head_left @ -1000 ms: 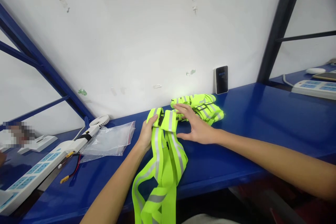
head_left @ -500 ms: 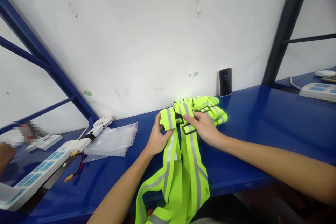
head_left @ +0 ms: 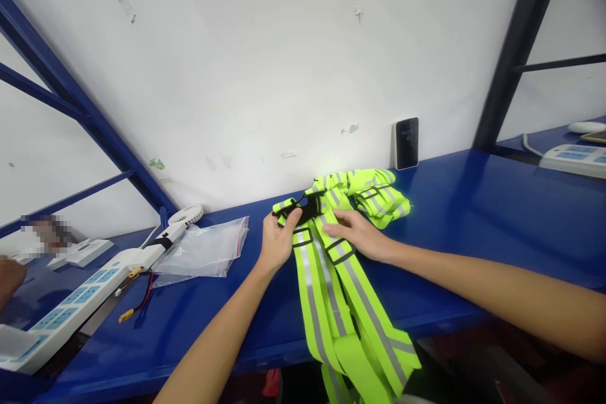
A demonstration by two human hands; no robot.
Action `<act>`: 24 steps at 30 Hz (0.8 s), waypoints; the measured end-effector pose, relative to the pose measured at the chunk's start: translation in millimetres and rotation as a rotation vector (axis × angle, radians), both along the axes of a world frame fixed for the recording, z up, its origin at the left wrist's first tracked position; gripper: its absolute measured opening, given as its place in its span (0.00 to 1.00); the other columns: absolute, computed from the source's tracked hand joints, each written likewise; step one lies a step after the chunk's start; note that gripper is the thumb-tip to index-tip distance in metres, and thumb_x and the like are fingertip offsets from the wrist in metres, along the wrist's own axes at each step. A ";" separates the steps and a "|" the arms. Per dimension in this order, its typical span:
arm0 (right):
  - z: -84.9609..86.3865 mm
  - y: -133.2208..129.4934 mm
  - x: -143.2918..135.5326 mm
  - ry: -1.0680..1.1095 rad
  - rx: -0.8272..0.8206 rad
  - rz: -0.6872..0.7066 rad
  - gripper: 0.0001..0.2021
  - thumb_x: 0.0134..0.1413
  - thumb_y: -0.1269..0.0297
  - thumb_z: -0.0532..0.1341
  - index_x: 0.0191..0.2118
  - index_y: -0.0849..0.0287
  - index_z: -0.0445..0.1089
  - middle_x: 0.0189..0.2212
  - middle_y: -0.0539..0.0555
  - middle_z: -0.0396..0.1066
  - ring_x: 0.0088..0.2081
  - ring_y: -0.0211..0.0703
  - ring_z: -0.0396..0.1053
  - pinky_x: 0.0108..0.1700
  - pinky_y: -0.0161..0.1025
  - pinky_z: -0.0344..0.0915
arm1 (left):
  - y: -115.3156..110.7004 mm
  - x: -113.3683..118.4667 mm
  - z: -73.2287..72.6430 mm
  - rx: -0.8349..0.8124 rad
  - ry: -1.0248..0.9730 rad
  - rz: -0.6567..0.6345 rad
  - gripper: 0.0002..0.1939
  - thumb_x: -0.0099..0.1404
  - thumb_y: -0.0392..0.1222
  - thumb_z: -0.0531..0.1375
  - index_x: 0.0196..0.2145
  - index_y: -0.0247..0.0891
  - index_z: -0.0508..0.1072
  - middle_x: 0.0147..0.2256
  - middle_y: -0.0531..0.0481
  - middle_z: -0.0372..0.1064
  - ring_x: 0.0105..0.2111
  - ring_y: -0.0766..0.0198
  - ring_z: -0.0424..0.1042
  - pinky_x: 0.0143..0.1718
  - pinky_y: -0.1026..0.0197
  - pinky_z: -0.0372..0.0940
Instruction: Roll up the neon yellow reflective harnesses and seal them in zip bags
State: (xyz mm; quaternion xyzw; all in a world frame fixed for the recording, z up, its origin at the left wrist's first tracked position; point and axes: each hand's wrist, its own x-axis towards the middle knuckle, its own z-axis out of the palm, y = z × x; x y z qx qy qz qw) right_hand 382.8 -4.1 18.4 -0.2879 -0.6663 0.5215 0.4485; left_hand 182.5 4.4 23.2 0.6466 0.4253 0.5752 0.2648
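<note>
A neon yellow-green reflective vest made of straps (head_left: 322, 284) with silver stripes hangs from my two hands over the table's front edge. My left hand (head_left: 279, 237) pinches its upper left end, thumb pressed by a black buckle (head_left: 310, 207). On the strap to the right, my right hand (head_left: 362, 233) grips with thumb and fingers, just above a black slider (head_left: 341, 251). Another slider (head_left: 302, 237) sits on the left strap beside my left fingers. Behind, more folded reflective straps (head_left: 381, 192) lie bunched near the wall.
On the blue table (head_left: 464, 221) a black-screened device (head_left: 406, 144) leans on the wall. To the left are a clear zip bag (head_left: 203, 249), a small white fan (head_left: 186, 215), a power strip (head_left: 80, 300) and a red-black cable (head_left: 142, 300). Another person's hand (head_left: 10, 278) shows at far left.
My left hand has shifted slightly left and turned its strap end, exposing the black buckle. The hanging straps have swung to the right. My right hand has moved little.
</note>
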 end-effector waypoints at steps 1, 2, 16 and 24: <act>1.1 -0.5 -0.5 0.001 -0.007 0.020 0.15 0.50 0.50 0.66 0.33 0.58 0.69 0.27 0.48 0.69 0.31 0.44 0.68 0.36 0.39 0.65 | 1.6 -0.4 -0.5 -0.052 -0.063 -0.004 0.19 0.60 0.55 0.63 0.34 0.32 0.76 0.31 0.47 0.74 0.32 0.60 0.72 0.36 0.61 0.67; 2.0 -0.6 -0.9 0.008 -0.023 0.028 0.15 0.49 0.52 0.67 0.38 0.57 0.70 0.32 0.49 0.72 0.36 0.48 0.70 0.41 0.42 0.67 | 2.9 -0.7 -1.4 -0.090 -0.114 -0.018 0.21 0.58 0.56 0.64 0.34 0.32 0.77 0.30 0.48 0.75 0.31 0.60 0.72 0.34 0.61 0.66; -6.6 6.5 3.7 -0.124 0.282 -0.182 0.38 0.50 0.62 0.66 0.66 0.50 0.53 0.51 0.58 0.69 0.49 0.53 0.70 0.52 0.51 0.67 | 6.4 4.0 -14.8 -0.432 -0.265 -0.204 0.27 0.58 0.62 0.62 0.39 0.31 0.76 0.29 0.46 0.77 0.29 0.59 0.75 0.30 0.63 0.66; -3.2 11.7 0.7 0.202 0.003 -0.112 0.24 0.47 0.67 0.67 0.52 0.56 0.66 0.41 0.53 0.76 0.42 0.47 0.75 0.46 0.44 0.71 | -4.5 2.8 -7.8 -0.424 -0.278 -0.626 0.32 0.50 0.45 0.72 0.51 0.35 0.70 0.49 0.41 0.73 0.50 0.48 0.72 0.48 0.55 0.66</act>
